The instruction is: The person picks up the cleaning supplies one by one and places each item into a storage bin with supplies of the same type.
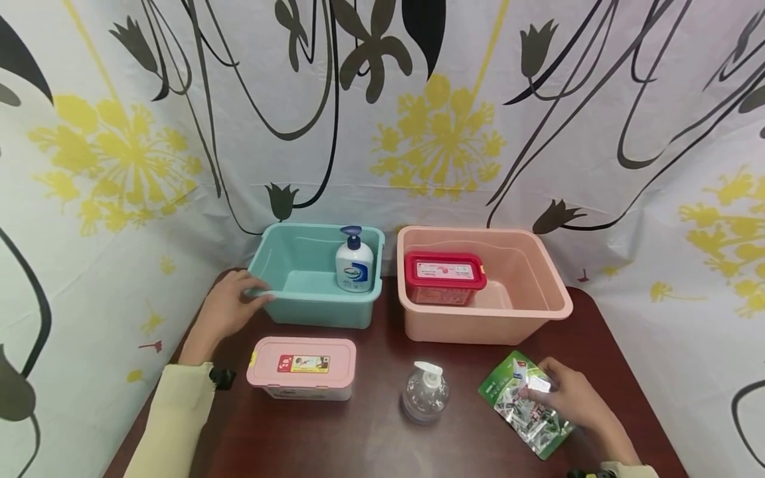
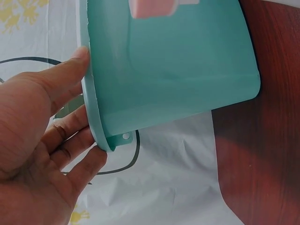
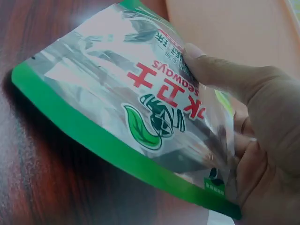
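My left hand (image 1: 230, 305) is at the near left corner of a teal plastic bin (image 1: 319, 312). In the left wrist view, the thumb and fingers (image 2: 86, 164) pinch the rim of that bin. A white hand soap bottle with a blue pump (image 1: 355, 262) stands inside it, at the right. My right hand (image 1: 574, 395) grips a green and silver pouch (image 1: 528, 411) by its right side, in front of a peach bin. The right wrist view shows the thumb on the pouch's printed face; the other fingers are partly hidden behind it.
The peach bin (image 1: 478, 325) holds a red-lidded box (image 1: 445, 279) at its left. A pink-lidded box (image 1: 305, 362) and a clear pump bottle (image 1: 425, 395) stand on the dark wooden table (image 1: 370, 438). Patterned cloth (image 1: 358, 153) hangs behind and at both sides.
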### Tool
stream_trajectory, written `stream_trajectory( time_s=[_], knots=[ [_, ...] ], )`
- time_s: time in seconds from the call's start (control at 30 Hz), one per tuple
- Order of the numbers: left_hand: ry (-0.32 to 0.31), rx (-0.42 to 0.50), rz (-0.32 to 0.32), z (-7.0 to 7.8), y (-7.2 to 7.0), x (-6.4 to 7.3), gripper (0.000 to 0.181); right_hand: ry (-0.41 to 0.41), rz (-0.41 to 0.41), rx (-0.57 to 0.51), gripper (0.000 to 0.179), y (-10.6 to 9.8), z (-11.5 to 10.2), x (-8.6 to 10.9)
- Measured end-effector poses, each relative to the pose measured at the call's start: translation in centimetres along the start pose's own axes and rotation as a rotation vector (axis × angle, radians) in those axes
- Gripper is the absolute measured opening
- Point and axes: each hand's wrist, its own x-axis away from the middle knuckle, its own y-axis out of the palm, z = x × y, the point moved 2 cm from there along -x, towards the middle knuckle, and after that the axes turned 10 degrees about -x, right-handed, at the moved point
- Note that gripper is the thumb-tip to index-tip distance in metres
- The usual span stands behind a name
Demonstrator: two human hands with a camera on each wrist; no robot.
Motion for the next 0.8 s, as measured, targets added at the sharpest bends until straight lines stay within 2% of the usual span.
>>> stream_trajectory(
  time_s=[0.2, 0.4, 0.6, 0.8],
  knots=[
    [0.001, -0.003, 0.024, 0.0, 0.1, 0.2, 0.026, -0.025, -0.041, -0.128, 0.062, 0.1, -0.2, 0.1],
    [0.042, 0.005, 0.075, 0.3, 0.4, 0.4, 0.022, -0.046, -0.047, -0.202, 0.063, 0.7, -0.5, 0.6],
    [0.042, 0.011, 0.077, 0.2, 0.6, 0.9, 0.021, -0.066, -0.028, -0.193, 0.064, 1.1, -0.8, 0.7],
    [0.053, 0.015, 0.1, 0.3, 0.4, 0.7, 0.02, -0.092, 0.034, -0.135, 0.067, 1.0, -1.4, 0.8]
  ],
)
